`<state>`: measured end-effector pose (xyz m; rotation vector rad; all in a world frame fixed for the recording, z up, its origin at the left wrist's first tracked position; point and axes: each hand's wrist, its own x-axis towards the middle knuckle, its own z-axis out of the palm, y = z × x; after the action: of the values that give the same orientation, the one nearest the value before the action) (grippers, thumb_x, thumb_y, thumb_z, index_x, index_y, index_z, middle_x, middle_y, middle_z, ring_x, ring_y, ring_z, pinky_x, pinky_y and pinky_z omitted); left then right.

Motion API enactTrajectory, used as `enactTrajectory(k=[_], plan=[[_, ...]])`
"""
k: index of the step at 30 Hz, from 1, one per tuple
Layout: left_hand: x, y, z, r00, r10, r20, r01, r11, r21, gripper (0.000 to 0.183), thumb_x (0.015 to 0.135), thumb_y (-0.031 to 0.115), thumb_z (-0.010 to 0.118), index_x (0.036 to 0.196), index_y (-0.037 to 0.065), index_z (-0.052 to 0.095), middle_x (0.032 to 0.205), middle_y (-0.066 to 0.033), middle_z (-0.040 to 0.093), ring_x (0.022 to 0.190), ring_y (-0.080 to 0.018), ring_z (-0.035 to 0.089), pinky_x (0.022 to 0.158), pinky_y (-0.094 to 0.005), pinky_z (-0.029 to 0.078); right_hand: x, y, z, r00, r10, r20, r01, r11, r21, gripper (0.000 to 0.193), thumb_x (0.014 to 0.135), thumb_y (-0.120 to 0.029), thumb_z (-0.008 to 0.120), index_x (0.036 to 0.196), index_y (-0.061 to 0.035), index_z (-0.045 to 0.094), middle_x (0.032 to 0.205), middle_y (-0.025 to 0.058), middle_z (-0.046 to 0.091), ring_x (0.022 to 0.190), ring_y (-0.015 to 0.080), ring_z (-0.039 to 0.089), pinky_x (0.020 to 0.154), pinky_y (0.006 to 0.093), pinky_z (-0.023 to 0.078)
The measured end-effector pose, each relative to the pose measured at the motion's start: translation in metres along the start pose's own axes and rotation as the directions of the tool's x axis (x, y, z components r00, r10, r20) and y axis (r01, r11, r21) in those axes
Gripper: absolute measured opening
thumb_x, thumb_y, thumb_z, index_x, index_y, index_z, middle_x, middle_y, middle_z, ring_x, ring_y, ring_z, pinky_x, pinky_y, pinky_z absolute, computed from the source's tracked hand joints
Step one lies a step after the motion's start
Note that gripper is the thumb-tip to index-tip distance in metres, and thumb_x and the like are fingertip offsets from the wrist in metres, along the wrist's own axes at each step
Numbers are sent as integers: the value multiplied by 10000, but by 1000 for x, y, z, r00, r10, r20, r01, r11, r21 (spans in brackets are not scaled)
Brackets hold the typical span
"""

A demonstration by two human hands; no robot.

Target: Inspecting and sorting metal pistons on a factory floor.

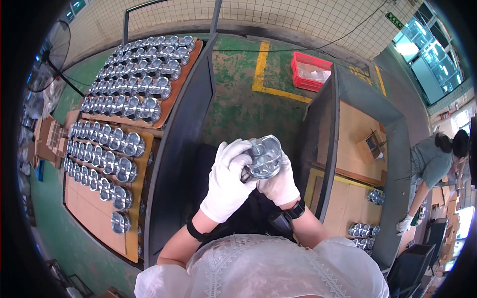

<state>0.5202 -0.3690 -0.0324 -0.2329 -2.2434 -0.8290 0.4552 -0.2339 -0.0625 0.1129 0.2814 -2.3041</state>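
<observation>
A shiny metal engine piston (266, 156) is held up in front of my body between both hands. My left hand (229, 174), in a white glove, closes its fingers on the piston's left side. My right hand (282, 183), gloved in white too, grips it from the right and below; the piston hides part of those fingers. To my left, rows of similar pistons (109, 161) stand on a cardboard-covered board (94, 208). Behind them, a second board (171, 99) carries several more rows.
Dark metal panels (181, 144) edge the left rack. At right, a grey-walled bin (395, 149) holds a few pistons (362, 230) and a small open carton (368, 149). A red crate (310, 72) sits on the green floor. A co-worker (432, 164) bends over at far right.
</observation>
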Motion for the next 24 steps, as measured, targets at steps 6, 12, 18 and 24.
enactTrajectory(k=[6, 12, 18, 24], plan=[[1, 1, 10, 954, -298, -18, 294, 949, -114, 595, 621, 79, 829, 1106, 46, 486, 1186, -147, 560, 979, -317, 635, 798, -344, 538, -2, 11, -3, 978, -205, 24, 194, 872, -450, 496, 961, -443, 470, 1296, -80, 417, 1259, 83, 504, 1128, 255, 532, 934, 425, 461], [-6, -4, 15, 948, -319, -23, 313, 941, -127, 555, 644, 33, 797, 1097, 35, 477, 1120, -145, 567, 946, -306, 638, 788, -354, 536, -7, 16, -10, 946, -318, -70, 200, 737, -646, 472, 898, -150, 635, 1303, -99, 398, 1231, 43, 474, 1112, 148, 499, 946, 320, 440], [-7, -5, 16, 947, -322, -7, 317, 935, -162, 546, 649, 0, 783, 1099, 33, 476, 1130, -136, 557, 975, -270, 627, 813, -333, 527, 5, 10, -36, 997, -64, 52, 81, 893, -442, 563, 969, -426, 493, 1391, -80, 356, 1320, 63, 470, 1188, 190, 472, 1026, 351, 382], [-10, -3, 14, 947, -322, -8, 311, 921, -235, 494, 660, -7, 778, 1062, 34, 495, 1154, -140, 538, 993, -244, 617, 837, -308, 509, -2, 10, -25, 992, 119, -47, -125, 980, -153, 627, 952, -553, 431, 1385, -103, 372, 1343, 97, 480, 1244, 248, 458, 1008, 451, 397]])
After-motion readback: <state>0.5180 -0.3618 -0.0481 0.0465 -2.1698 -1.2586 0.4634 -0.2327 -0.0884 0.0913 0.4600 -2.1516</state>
